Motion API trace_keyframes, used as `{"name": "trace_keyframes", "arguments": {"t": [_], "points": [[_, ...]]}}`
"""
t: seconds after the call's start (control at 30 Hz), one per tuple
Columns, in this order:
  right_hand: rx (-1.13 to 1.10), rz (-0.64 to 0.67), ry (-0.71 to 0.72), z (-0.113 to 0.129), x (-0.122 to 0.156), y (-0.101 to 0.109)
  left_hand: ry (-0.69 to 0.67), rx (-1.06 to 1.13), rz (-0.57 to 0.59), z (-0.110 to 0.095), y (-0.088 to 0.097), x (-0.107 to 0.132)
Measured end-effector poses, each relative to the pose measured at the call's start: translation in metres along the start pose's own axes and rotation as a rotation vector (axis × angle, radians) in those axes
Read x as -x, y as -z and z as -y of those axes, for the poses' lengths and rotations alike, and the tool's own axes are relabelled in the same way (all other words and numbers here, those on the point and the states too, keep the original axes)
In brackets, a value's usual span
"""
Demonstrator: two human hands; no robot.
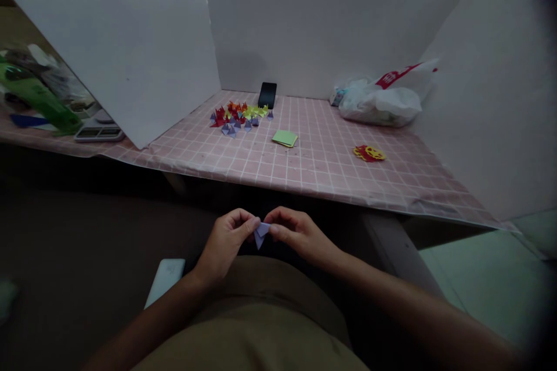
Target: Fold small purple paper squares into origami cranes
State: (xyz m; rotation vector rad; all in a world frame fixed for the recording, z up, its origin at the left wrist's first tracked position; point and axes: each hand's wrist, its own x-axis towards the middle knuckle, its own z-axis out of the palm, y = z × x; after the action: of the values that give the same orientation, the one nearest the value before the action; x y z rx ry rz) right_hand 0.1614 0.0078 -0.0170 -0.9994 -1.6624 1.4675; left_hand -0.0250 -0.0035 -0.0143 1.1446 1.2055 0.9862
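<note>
The fingers (250,225) of the left hand (226,240) and the fingers (278,232) of the right hand (300,235) are pressed together on a small folded piece of purple paper (261,233). Each hand pinches one side of it between thumb and forefinger. The paper has a pointed lower tip and it is held in the air, below the near edge of the worktop (313,168) and above the lap of the person.

The worktop is covered with a pink cloth with a white grid. On it, well apart from the hands, lies a group of small folded paper figures (238,115) in red, orange, yellow and purple, close together. Just behind this group a dark phone (267,95) leans against the white wall. To the right of the group lies a small stack of green paper squares (285,138). Farther right there is a red and yellow paper shape (368,153), flat on the cloth. In the far right corner sits a white plastic bag (380,101) with red print. A white board (130,46) stands at the left side of the worktop, and behind it there are a grey calculator (98,130) and a green object (41,101) that I cannot identify.
</note>
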Motion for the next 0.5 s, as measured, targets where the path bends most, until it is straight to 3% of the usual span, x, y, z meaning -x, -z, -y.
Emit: {"name": "trace_keyframes", "arguments": {"t": [0.17,0.5], "points": [[0.088,-0.066,-0.020,-0.0010,0.0007,-0.0052,0.008,0.015,0.019,0.0037,-0.0012,-0.0019],[-0.068,-0.059,-0.073,-0.0042,-0.0022,-0.0023,-0.016,-0.018,0.037,0.0044,0.0012,-0.0024]]}}
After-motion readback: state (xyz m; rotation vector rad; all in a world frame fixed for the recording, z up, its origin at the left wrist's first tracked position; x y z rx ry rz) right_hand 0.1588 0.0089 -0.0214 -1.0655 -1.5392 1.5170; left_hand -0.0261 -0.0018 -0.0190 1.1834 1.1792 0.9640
